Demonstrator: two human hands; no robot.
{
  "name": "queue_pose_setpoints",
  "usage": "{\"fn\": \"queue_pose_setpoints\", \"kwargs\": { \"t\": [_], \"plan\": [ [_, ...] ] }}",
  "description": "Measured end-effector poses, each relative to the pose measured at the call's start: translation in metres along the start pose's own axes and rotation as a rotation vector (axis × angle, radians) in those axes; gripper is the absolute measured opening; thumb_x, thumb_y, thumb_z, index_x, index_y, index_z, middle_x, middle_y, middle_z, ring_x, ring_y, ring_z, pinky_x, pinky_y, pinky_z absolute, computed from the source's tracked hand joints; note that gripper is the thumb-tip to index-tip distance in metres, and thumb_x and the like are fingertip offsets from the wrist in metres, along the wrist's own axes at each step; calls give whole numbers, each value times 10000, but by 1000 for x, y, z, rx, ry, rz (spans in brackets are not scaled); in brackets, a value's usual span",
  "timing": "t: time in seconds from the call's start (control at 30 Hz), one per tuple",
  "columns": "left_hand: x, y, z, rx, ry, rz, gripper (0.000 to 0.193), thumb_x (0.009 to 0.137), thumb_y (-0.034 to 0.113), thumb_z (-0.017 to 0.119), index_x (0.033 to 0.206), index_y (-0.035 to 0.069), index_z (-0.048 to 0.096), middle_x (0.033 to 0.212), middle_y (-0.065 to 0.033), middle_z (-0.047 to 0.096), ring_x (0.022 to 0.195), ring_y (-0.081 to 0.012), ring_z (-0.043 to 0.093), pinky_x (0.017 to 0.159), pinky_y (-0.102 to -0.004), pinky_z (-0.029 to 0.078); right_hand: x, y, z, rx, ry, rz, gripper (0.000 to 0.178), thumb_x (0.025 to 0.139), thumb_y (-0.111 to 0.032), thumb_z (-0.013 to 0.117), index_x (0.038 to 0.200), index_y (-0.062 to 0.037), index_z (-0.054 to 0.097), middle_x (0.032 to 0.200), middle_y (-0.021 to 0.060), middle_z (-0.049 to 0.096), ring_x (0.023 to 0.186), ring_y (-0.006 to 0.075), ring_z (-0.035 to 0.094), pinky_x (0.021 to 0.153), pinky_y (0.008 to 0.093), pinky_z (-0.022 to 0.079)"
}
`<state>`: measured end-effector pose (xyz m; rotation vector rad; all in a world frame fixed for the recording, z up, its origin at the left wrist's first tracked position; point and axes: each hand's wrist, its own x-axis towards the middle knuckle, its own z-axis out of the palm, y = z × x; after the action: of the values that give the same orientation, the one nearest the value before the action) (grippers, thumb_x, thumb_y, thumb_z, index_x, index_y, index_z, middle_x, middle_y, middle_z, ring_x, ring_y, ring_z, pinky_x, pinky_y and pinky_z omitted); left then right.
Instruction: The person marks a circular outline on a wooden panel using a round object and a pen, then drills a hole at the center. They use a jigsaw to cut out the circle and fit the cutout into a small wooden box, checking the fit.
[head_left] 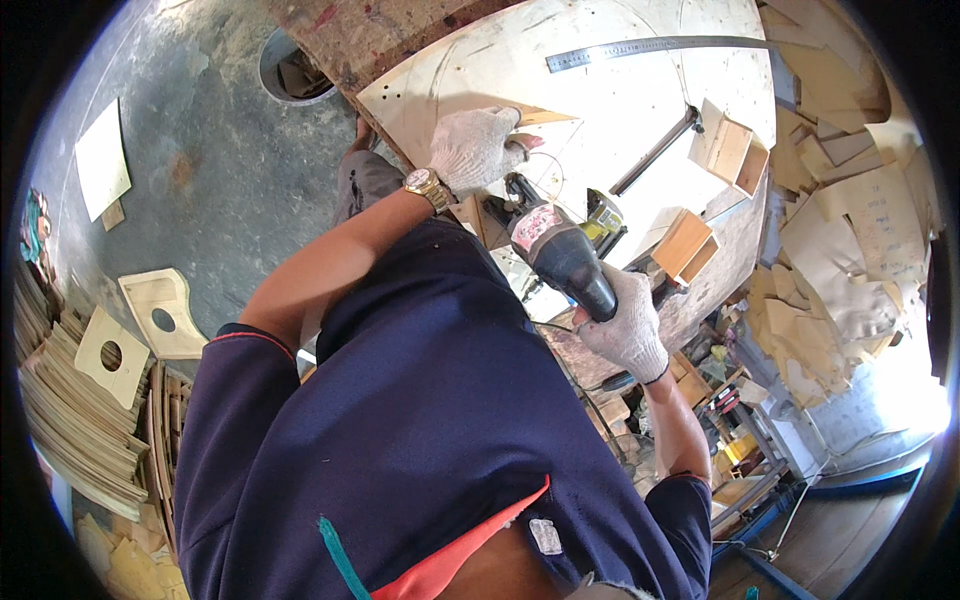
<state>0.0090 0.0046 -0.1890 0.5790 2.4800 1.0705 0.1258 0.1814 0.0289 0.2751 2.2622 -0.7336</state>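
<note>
My right hand (628, 328), in a white knit glove, grips the rear of a black handheld power tool (565, 255) with a pink and white label. The tool's exact kind is unclear, and its front end points toward my left hand. My left hand (474, 150), also gloved, is curled with fingertips drawn together beside the tool's front end; what it holds, if anything, is hidden. A small piece of wood (468, 215) shows just below it. Under both hands lies a large pale plywood sheet (440, 75) with pencil lines. Past the tool is a yellow-green object (602, 218).
A metal ruler (650, 47), a dark bar (655, 150) and two open wooden boxes (738, 155) (685, 246) rest on the sheet. Wood offcuts (840, 220) pile up at right. A bucket (290, 68) stands far left; stacked panels (80, 430) lie near left.
</note>
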Motion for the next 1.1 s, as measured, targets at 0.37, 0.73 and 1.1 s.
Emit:
{"fn": "queue_pose_setpoints", "kwargs": {
  "t": [0.37, 0.73, 1.1],
  "plan": [
    [1, 2, -2, -14, -14, -17, 507, 932, 582, 648, 934, 75, 672, 902, -146, 714, 843, -355, 713, 699, -482, 536, -3, -6, 10, 23, 49, 68, 350, 673, -103, 679, 999, 24, 695, 698, 205, 652, 669, 337, 698, 686, 392, 538],
    [27, -4, -23, -15, -325, -13, 586, 941, 648, 597, 1066, 91, 729, 917, -179, 734, 871, -376, 717, 734, -485, 544, -10, -7, 26, 128, 92, 153, 434, 693, -143, 710, 1089, 31, 692, 803, 265, 690, 812, 446, 709, 779, 463, 552],
    [44, -32, -8, -46, -375, 134, 682, 995, 686, 466, 1353, 116, 580, 1229, -176, 612, 1062, -364, 668, 854, -485, 529, -12, -14, 38, 124, 198, 133, 348, 677, -83, 664, 1009, 15, 703, 727, 191, 683, 700, 344, 714, 720, 400, 550]
  ]
}}
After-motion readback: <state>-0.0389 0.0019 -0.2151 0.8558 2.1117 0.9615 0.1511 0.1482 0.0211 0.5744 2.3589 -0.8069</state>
